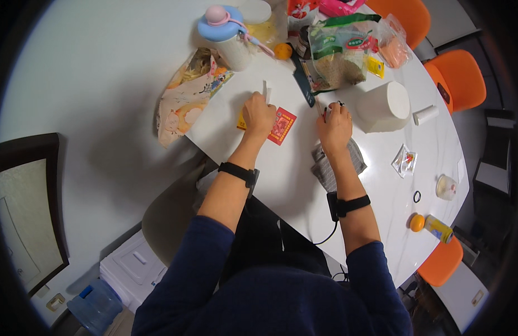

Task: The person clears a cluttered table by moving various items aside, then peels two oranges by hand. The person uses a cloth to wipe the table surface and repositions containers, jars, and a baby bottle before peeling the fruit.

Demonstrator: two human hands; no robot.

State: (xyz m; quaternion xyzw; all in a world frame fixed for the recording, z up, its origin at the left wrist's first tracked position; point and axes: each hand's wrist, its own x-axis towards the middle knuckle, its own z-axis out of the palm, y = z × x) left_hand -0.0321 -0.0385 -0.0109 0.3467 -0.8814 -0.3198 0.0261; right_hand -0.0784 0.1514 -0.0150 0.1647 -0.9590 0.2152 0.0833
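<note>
My left hand (259, 116) is closed, and a narrow white strip (267, 91) sticks up from its fingertips. Right beside it lies a red packet (282, 126) with gold print. A small yellow item (241, 120) shows partly from under the same hand. My right hand (334, 127) is closed too, its fingers pinched together. Small dark and red bits show at those fingers, but what they belong to is too small to name. Under my right wrist is a grey printed sheet or bag (326, 168), partly covered by the forearm.
A patterned paper bag (183, 109) and a blue-lidded bottle (232, 47) stand at the far left. Beyond my right hand are a clear green-topped bag (337, 59) and a white tissue roll (385, 106). An orange fruit (417, 223) and a yellow can (439, 228) are at the right.
</note>
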